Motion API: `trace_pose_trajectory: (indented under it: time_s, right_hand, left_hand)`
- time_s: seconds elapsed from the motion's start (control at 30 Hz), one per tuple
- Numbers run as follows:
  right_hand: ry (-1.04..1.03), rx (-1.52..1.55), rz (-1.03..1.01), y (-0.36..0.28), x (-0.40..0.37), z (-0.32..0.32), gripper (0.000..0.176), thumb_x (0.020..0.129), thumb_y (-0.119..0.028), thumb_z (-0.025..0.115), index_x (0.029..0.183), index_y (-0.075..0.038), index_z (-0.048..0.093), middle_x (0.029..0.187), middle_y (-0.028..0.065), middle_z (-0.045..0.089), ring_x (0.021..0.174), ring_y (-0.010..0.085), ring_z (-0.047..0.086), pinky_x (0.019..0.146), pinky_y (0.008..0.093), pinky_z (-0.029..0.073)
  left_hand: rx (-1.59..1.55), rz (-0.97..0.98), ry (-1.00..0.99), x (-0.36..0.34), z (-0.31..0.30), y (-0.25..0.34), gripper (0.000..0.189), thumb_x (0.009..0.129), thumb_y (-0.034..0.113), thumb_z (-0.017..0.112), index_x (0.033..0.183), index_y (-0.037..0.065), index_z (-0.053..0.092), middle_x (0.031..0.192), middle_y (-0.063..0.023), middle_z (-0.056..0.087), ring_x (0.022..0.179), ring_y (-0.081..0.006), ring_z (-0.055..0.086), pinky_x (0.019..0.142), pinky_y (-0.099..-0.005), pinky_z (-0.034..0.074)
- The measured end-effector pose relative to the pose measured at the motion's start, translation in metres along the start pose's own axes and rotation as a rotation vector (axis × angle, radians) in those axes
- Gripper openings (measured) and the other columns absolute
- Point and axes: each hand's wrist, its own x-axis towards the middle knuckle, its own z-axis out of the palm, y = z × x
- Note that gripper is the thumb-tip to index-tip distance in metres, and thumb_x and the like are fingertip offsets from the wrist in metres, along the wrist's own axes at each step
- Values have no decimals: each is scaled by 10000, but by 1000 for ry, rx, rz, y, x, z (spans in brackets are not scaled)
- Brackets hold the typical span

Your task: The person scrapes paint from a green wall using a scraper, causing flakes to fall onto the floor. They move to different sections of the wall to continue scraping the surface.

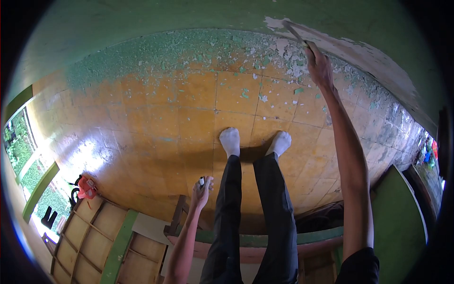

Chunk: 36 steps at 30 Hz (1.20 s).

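My right hand (319,64) is closed on the handle of a scraper (295,33). The blade lies against the green wall (227,15), at the edge of a pale patch (350,47) of bare wall. Flakes of green and white paint (283,49) cover the floor along the wall's foot. Lower down, my left hand (202,187) is closed round a small dark and white object (202,181), too small to make out, held away from the wall.
My feet in light socks (230,139) stand on the orange tiled floor (194,94). Behind are a wooden panelled frame (90,227) and a green-edged bench (255,240). A red item (87,187) lies by the window at left. A green board (397,213) is at right.
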Motion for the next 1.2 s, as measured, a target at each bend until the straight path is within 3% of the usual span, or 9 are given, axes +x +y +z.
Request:
trace_pose_trajectory:
  time_s: [0.17, 0.3, 0.5, 0.63, 0.67, 0.8, 1.0, 1.17, 1.2]
  right_hand:
    - [-45, -9, -187, -38, 28, 25, 279, 979, -253, 468, 1183, -88, 564, 831, 204, 659, 773, 401, 643, 662, 480, 475]
    - [-20, 24, 108, -12, -7, -3, 307, 979, -255, 479, 1215, -81, 570, 868, 223, 659, 811, 416, 639, 682, 466, 481]
    - [65, -49, -20, -7, -10, 20, 311, 974, -243, 489, 1221, -74, 575, 856, 251, 641, 808, 415, 645, 685, 465, 480]
    - [32, -15, 169, -13, -21, 9, 309, 975, -242, 490, 1216, -70, 580, 866, 240, 652, 764, 390, 660, 657, 455, 494]
    - [111, 23, 124, -7, -26, 3, 305, 970, -246, 499, 1212, -81, 585, 869, 219, 665, 756, 379, 667, 646, 455, 498]
    - [45, -93, 38, -4, -10, -7, 301, 965, -246, 504, 1213, -96, 585, 891, 203, 672, 798, 396, 654, 669, 455, 499]
    - [101, -21, 5, -4, -20, 4, 296, 966, -221, 501, 1211, -78, 584, 869, 223, 656, 769, 409, 645, 644, 467, 484]
    - [-39, -115, 13, -21, 0, 4, 304, 968, -235, 476, 1233, -112, 561, 887, 210, 670, 801, 409, 652, 679, 490, 503]
    - [13, -117, -109, -19, 10, 24, 303, 969, -245, 466, 1235, -128, 552, 884, 213, 667, 807, 419, 646, 705, 508, 507]
  left_hand:
    - [-8, -21, 21, 1, -4, -9, 350, 919, 409, 562, 970, 73, 648, 814, -34, 642, 672, -109, 604, 569, -251, 452]
    - [-56, -11, 14, 3, -6, -22, 343, 943, 383, 558, 975, 55, 653, 800, -36, 626, 666, -97, 579, 565, -247, 435]
    - [-50, -26, 21, -8, -4, -10, 351, 943, 388, 553, 972, 53, 652, 799, -44, 623, 675, -114, 589, 580, -267, 449]
    - [20, -3, 11, -6, -11, -35, 367, 931, 419, 551, 980, 70, 654, 819, -45, 642, 684, -120, 607, 584, -274, 456]
    - [22, -9, 12, -6, -10, -36, 368, 929, 419, 554, 984, 70, 655, 819, -45, 642, 683, -121, 606, 585, -273, 455]
    - [21, -70, 20, -13, -9, -21, 375, 960, 359, 534, 981, 3, 652, 782, -56, 623, 678, -133, 588, 594, -279, 458]
    - [11, 58, 34, -8, -9, -22, 362, 958, 352, 532, 981, 13, 660, 794, -50, 627, 678, -127, 583, 594, -280, 460]
    - [-2, -46, 28, -13, 1, -15, 365, 952, 372, 539, 961, 27, 658, 792, -54, 629, 676, -120, 590, 588, -274, 455]
    - [3, -50, 28, -10, 3, -17, 364, 950, 376, 541, 963, 31, 658, 792, -53, 629, 673, -117, 591, 587, -272, 454]
